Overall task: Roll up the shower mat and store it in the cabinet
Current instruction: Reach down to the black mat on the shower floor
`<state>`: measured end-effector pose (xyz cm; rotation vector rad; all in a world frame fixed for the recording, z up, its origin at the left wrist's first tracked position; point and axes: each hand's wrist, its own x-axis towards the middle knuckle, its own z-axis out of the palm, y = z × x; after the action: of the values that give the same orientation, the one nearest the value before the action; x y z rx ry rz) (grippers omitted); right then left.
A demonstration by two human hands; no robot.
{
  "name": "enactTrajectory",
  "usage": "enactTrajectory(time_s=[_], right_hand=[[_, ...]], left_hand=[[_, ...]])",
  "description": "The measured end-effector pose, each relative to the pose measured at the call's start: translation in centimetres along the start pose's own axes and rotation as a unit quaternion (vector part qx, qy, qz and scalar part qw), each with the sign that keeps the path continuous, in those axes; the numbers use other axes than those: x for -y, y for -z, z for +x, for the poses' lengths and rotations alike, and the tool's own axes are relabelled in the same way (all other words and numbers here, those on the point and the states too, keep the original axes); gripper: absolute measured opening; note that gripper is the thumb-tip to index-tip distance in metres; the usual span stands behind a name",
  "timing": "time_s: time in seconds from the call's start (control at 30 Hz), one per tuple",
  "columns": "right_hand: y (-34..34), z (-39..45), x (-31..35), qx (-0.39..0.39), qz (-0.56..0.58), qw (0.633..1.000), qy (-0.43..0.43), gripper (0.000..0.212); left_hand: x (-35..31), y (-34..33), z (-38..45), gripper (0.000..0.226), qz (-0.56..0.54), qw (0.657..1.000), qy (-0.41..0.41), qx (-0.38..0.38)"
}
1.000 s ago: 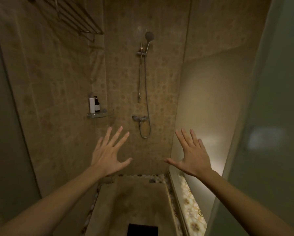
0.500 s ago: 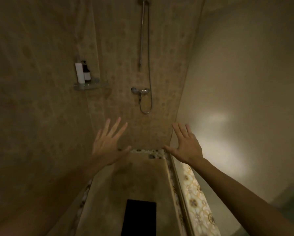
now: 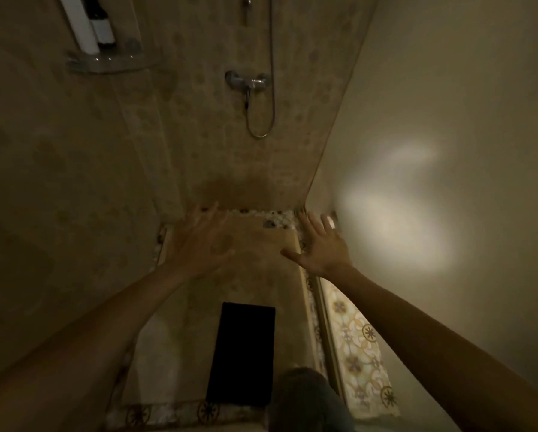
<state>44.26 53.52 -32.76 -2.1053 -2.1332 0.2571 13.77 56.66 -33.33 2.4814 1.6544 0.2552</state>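
The shower floor [image 3: 255, 275] is the largest thing in view, a pale tan slab between a tiled wall [image 3: 58, 182] on one side and a frosted glass panel [image 3: 448, 120] on the other. A strip of pebbles [image 3: 261, 215] runs along the far edge of that floor, under the back wall. The mat [image 3: 241, 353], a dark rectangle, lies flat and unrolled on the near half of the floor, close to the patterned tile border [image 3: 168, 413] at the floor's near edge. Both arms reach out above the floor, well beyond the mat. The left hand [image 3: 199, 244] is blurred, fingers spread, grasping nothing. The right hand [image 3: 320, 247] is likewise spread wide and empty, over the floor's edge by the glass. High above the floor, the mixer tap [image 3: 247, 81] sits on the back wall with a hose [image 3: 261, 132] looping below it. A small corner shelf [image 3: 105, 62] on the tiled wall carries a white bottle [image 3: 79, 26] and a dark bottle [image 3: 102, 29], standing side by side.
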Motion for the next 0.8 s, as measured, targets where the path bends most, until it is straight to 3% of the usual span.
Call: enactTrajectory(time_s=[0.23, 0.43, 0.67, 0.8], right_hand=[[-6.3, 10.2, -5.4, 0.111, 0.012, 0.993, 0.039, 0.102], [-7.9, 20.1, -11.0, 0.187, 0.033, 0.981, 0.030, 0.101], [-7.4, 30.5, -18.8, 0.206, -0.018, 0.975, 0.085, 0.100], [-7.3, 34.3, -21.5, 0.211, -0.015, 0.974, 0.077, 0.099]], left_hand=[[1.6, -6.1, 8.5, 0.092, -0.013, 0.999, 0.007, 0.038], [-0.2, -9.6, 16.4, 0.092, -0.042, 0.980, 0.162, 0.113], [-2.5, -10.9, 27.6, 0.101, -0.054, 0.972, 0.191, 0.125], [-2.1, -11.4, 31.5, 0.089, -0.057, 0.966, 0.225, 0.115]])
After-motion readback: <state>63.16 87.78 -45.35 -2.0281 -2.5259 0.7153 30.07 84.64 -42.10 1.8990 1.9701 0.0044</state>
